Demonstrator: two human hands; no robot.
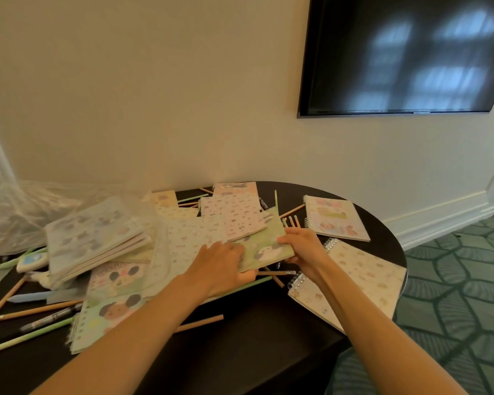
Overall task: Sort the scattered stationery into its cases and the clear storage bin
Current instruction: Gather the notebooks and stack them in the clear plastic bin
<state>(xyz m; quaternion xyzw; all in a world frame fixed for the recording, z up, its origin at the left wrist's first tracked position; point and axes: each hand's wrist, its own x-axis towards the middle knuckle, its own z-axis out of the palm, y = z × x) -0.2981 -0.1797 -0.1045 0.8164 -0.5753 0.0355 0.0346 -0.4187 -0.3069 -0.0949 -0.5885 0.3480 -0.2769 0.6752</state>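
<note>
Now both hands point(221, 266) point(304, 246) grip green notebook point(264, 246).

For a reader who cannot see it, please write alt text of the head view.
Both hands, left hand and right hand, hold a green notebook above a dark round table scattered with notebooks and pencils; a dark screen hangs on the wall.

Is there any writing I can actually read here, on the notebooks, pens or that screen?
None is readable.
Pink notebook with the mouse-eared cartoon: lettering along its top edge, too blurred to read.
Green notebook held by both hands: pictures only.
Wall screen: dark, showing only reflections.
</note>
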